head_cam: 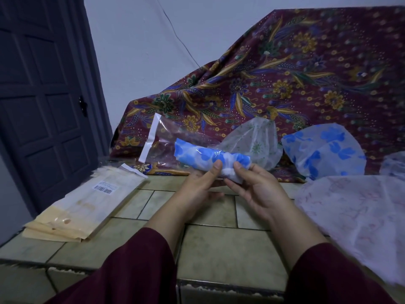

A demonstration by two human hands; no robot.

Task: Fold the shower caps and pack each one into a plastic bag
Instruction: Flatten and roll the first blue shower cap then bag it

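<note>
one rolled cap (pixel 210 155) — inside clear bag (pixel 163 141)

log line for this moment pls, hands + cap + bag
step: bagging | left hand: pinches rolled blue-flowered white shower cap | right hand: pinches same cap | clear plastic bag with white flap: around cap's far end

both hands (pixel 230 185) raised together, fingers pinching.
</note>
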